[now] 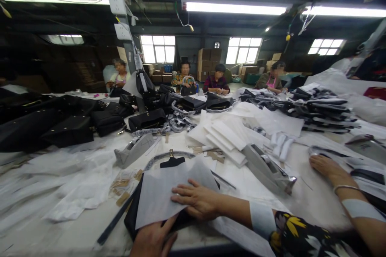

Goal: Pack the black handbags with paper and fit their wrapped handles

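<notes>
In the head view my left hand (152,239) is at the bottom edge. Its fingers and thumb close on the near edge of a black handbag (130,219). A white paper sheet (159,192) covers most of the bag. Behind it rises the wrapped handle (153,158), beside a black flap (171,162) with a gold clasp. My right hand is not visible. Another person's hand (197,200), reaching in from the right in a floral sleeve, lies spread on the sheet. That person's other hand (325,166), with a bracelet, rests on a wrapped handle at the right.
Black bags (69,130) crowd the left, with crumpled white wrapping (78,184) before them. White sheets (226,138) and a grey bag-shaped piece (268,168) lie beyond the handbag. A stack of bag parts (322,108) stands back right. Several people sit across the table.
</notes>
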The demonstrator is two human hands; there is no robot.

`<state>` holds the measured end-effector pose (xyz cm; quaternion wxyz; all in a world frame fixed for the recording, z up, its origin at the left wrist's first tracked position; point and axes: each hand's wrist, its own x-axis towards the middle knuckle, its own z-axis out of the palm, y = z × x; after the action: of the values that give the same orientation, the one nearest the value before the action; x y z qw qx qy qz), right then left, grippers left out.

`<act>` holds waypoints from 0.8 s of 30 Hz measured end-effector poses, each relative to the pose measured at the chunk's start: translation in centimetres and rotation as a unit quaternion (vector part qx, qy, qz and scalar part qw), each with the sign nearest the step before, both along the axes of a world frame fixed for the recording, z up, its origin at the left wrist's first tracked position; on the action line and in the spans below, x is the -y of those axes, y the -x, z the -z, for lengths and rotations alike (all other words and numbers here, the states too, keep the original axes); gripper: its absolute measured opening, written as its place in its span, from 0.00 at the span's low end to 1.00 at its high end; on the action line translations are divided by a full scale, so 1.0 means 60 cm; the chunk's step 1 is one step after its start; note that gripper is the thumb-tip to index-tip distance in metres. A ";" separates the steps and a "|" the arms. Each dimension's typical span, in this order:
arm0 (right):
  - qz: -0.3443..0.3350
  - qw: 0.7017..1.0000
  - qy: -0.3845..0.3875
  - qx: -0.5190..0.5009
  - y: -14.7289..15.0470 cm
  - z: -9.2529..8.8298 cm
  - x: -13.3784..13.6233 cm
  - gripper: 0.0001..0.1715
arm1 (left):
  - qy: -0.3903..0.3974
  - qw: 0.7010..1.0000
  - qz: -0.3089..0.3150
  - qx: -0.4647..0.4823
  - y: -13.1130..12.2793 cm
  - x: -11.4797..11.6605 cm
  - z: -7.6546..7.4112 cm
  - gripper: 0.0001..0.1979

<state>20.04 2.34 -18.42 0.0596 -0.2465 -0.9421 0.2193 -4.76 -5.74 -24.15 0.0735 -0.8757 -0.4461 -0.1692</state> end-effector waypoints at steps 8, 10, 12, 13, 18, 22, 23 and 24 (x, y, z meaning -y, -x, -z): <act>-0.012 1.000 0.001 -0.007 -0.001 0.000 0.001 0.35 | 0.051 0.997 0.004 0.056 -0.031 0.056 -0.145 0.13; -0.009 1.000 0.003 -0.006 -0.001 0.002 0.000 0.35 | 0.076 0.993 0.000 0.088 -0.044 0.034 -0.175 0.12; -0.007 1.000 0.001 -0.004 -0.001 0.005 0.000 0.35 | 0.084 0.991 0.021 0.097 -0.048 -0.002 -0.183 0.13; -0.005 1.000 -0.001 -0.003 -0.001 0.007 0.000 0.35 | 0.089 0.991 0.034 0.091 -0.046 -0.022 -0.179 0.13; -0.015 1.000 -0.015 -0.002 -0.002 0.010 0.001 0.38 | 0.107 0.993 0.041 0.008 -0.017 -0.079 -0.121 0.21; -0.021 1.000 -0.019 -0.014 -0.005 0.003 0.003 0.35 | 0.082 0.996 0.032 0.004 0.002 -0.068 -0.089 0.24; -0.022 0.999 -0.013 -0.021 -0.006 0.000 0.003 0.37 | 0.078 0.996 0.033 0.002 0.005 -0.064 -0.086 0.24; -0.023 0.999 -0.004 -0.029 -0.007 -0.003 0.003 0.38 | 0.075 0.997 0.033 -0.004 0.007 -0.061 -0.084 0.24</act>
<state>20.48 2.17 -18.26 0.0833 -0.2181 -0.9463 0.2238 -5.18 -2.10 -19.13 0.0032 -0.8937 -0.4280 -0.1343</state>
